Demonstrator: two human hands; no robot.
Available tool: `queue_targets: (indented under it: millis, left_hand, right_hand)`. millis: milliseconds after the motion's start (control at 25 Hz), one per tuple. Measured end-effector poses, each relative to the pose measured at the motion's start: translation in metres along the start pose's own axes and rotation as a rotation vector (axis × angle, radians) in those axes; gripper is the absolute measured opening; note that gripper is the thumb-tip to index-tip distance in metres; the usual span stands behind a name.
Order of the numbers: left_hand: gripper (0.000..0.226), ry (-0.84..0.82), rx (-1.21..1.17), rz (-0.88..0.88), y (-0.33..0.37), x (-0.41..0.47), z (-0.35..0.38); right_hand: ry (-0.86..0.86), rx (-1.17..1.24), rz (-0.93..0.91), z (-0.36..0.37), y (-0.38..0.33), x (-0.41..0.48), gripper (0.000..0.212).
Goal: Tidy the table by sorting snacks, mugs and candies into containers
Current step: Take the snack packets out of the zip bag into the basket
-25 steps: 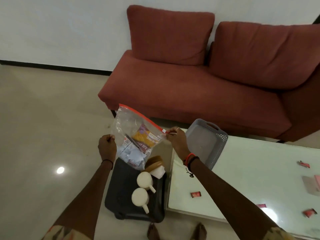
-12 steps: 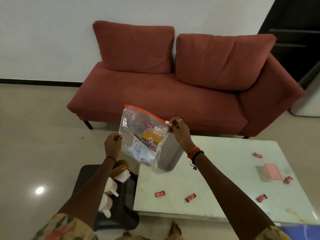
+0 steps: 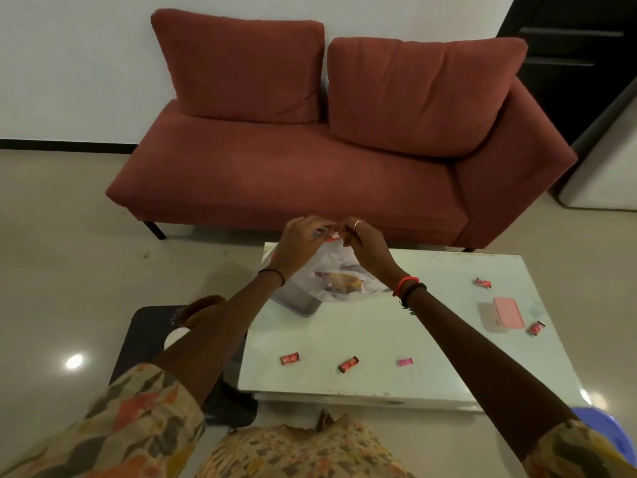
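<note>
While half a second ago the two hands held the clear zip-top plastic bag (image 3: 339, 282) stretched wide by its corners, they have now come together at its red seal strip, and the bag has swung from over the floor to over the pale green glass-topped coffee table (image 3: 431, 343).

Far to the left of the left hand (image 3: 299, 241), down on the floor, lies the black tray (image 3: 144, 339) with a white mug (image 3: 174, 338) and something brown on it, mostly hidden behind the forearm. The left hand itself is pinched shut on the bag's top edge, fingers curled over the red strip. Just below both hands the bag hangs with its snack packets inside, an orange-yellow one showing through the film; its lower part droops against the grey plastic basket (image 3: 296, 301) standing on the table's near-left corner. The right hand (image 3: 362, 241), touching the left at the fingertips, is likewise clamped on the seal.

Below and to the right of the right hand, several small red and pink wrapped candies (image 3: 289, 358) lie loose on the glass, and further right sits a small clear box with a pink lid (image 3: 508, 312).

My reading: the snacks are bagged and the seal is being pressed closed, so the bag is about ready for the basket. The candies are not yet collected, so the job looks somewhat past halfway.
</note>
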State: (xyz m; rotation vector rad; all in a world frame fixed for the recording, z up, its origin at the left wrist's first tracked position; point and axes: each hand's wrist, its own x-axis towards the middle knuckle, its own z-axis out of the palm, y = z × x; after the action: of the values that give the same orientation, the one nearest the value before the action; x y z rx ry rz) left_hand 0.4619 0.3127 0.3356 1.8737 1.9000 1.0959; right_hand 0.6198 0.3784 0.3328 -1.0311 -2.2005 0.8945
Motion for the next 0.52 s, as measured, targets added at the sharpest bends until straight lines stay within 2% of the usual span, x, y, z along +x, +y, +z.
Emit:
queue_targets:
  millis: [280,520]
  left_hand:
    - [0.023,-0.147,0.138,-0.074,0.040,0.021,0.047]
    - [0.018,-0.148,0.158,-0.183,0.047,0.015,0.062]
  right_hand:
    - [0.072,-0.157,-0.011,-0.036,0.040,-0.011,0.035]
    - [-0.005,-0.272,0.000,-0.035,0.053,-0.016,0.036]
